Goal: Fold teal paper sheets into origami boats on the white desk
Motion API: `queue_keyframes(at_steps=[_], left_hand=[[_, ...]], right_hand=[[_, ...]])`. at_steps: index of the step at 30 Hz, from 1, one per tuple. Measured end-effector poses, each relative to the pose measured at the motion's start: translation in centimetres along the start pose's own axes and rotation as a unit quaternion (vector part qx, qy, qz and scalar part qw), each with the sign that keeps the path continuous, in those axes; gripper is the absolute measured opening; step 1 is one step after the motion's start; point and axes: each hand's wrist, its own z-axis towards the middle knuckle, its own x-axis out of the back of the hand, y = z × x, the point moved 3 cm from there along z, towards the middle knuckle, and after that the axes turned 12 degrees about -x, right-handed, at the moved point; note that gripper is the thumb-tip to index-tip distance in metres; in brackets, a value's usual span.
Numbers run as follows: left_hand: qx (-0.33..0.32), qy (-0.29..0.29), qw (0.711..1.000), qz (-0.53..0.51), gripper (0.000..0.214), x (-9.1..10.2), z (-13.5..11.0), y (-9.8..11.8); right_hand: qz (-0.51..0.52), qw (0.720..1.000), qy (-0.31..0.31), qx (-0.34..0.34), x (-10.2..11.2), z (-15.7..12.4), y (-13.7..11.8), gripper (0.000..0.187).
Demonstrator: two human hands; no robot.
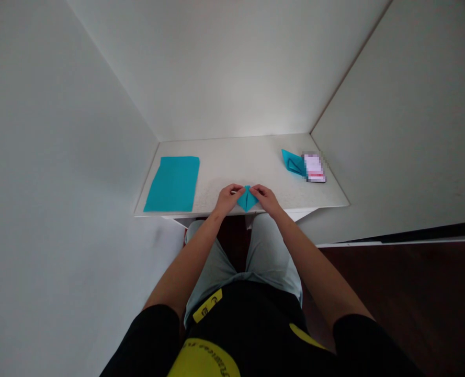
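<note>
So the person had a small folded piece of teal paper (247, 201) right between both hands, near the front edge of the white tabletop (240, 162). The left hand (229, 198) was pinching its upper left side between thumb and fingers, and the right hand (267, 198) had the upper right side pinched pretty much the same way, so the paper sat in the gap with its pointy bottom aimed back at the person. Way off past the left hand lay a flat teal sheet (173, 184), and over past the right was another folded teal piece (291, 161), right up against a phone (315, 168).
</note>
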Motion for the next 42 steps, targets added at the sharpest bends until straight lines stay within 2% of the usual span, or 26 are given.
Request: queue_keyframes(at_steps=[3, 7, 12, 15, 19, 22, 24, 26, 29, 32, 36, 39, 42], left_hand=[[0.009, 0.039, 0.998, -0.046, 0.018, -0.3, 0.2, -0.1], [0.028, 0.112, 0.989, -0.094, 0.022, 0.1, 0.0, -0.6], [0.02, 0.153, 0.987, -0.05, 0.018, 2.0, -0.8, -1.5], [0.015, 0.155, 0.987, -0.031, 0.014, 3.1, -1.6, -2.1], [-0.02, 0.116, 0.993, 0.011, 0.014, 4.1, -2.8, -1.7], [-0.109, 0.071, 0.983, 0.129, 0.04, 4.7, -3.5, 0.7], [-0.165, 0.004, 0.958, 0.235, 0.054, 4.6, -3.4, 2.6], [-0.194, -0.078, 0.928, 0.309, 0.058, 3.9, -3.0, 4.1], [-0.168, -0.161, 0.912, 0.336, 0.048, 2.7, -2.0, 4.7], [-0.1, -0.161, 0.934, 0.302, 0.033, 2.0, -1.2, 3.9], [-0.071, -0.139, 0.958, 0.239, 0.035, 2.0, -0.5, 2.7], [-0.065, -0.164, 0.958, 0.227, 0.039, 2.2, -0.3, 2.3], [-0.086, -0.161, 0.939, 0.291, 0.044, 2.3, -0.6, 2.6]], right_hand=[[0.055, 0.998, 0.031, -0.002, 0.5, 0.0, -0.1, 0.046], [0.122, 0.986, 0.112, 0.015, 1.7, 0.1, 0.4, 0.046], [0.159, 0.973, 0.165, 0.02, 2.4, 0.4, 1.6, 0.05], [0.15, 0.971, 0.183, 0.02, 2.4, 0.5, 2.1, 0.053], [0.156, 0.97, 0.186, 0.025, 2.4, 0.4, 2.2, 0.052], [0.136, 0.977, 0.162, 0.03, 2.4, 0.1, 1.8, 0.049], [0.118, 0.982, 0.143, 0.035, 2.3, -0.1, 1.4, 0.047], [0.116, 0.984, 0.131, 0.039, 2.2, -0.3, 1.1, 0.045], [0.123, 0.984, 0.127, 0.032, 2.2, -0.4, 0.9, 0.045], [0.128, 0.983, 0.13, 0.023, 2.2, -0.4, 0.9, 0.047], [0.124, 0.985, 0.114, 0.032, 1.8, -0.4, 1.0, 0.051], [0.08, 0.994, 0.065, 0.038, 1.1, -0.6, 1.2, 0.068], [0.015, 0.998, 0.05, 0.021, 0.6, -0.9, 1.7, 0.09]])
